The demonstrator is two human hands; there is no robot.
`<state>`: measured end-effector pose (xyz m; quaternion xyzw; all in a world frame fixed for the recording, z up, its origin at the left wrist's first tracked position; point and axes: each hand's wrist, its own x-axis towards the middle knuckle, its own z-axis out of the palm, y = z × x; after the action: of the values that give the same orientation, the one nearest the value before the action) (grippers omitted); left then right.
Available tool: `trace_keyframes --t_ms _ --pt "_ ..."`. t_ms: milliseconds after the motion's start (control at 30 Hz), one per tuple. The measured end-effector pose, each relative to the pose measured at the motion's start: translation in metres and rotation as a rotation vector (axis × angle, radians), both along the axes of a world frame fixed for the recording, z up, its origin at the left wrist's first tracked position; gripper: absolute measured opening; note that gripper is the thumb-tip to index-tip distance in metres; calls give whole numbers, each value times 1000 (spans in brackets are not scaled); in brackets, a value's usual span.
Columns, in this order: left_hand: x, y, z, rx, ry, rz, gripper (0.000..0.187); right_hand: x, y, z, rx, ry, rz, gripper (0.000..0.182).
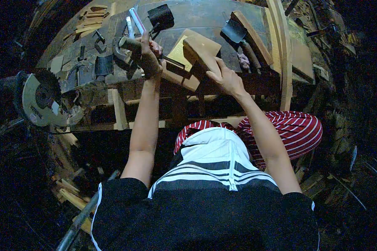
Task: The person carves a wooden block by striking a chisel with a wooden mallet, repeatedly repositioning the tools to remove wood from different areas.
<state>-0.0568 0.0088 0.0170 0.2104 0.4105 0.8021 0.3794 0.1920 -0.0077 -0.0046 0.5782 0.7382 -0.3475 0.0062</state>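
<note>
Chisel-like tool, one, sits in left hand, fingers wrapped round it, likely to steady the shank. Right hand is closed on one wooden block, near end gripped, probably for control. Both above table; one circular saw stands left.

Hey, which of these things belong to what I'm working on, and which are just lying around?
Likely in use:
handled tool in your left hand
wooden block in your right hand
wood piece near the tool's tip

Apparently just lying about:
circular saw, far left
dark-bladed tool, right
wood scraps, upper left
</note>
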Motion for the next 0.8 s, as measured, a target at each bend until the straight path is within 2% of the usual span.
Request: trace_keyframes --t_ms 67,267,700,800 --pt "-9 3 -12 45 -93 -104 26 0 0 0 -14 -9 0 67" --pt "2 1 2 -29 -9 12 26 0 -2 0 17 24 -8 66" --pt "6 3 2 -27 -54 -14 22 1 -2 -2 4 20 -15 70" --pt "5 5 0 4 9 -35 21 0 -2 -2 2 26 -12 70"
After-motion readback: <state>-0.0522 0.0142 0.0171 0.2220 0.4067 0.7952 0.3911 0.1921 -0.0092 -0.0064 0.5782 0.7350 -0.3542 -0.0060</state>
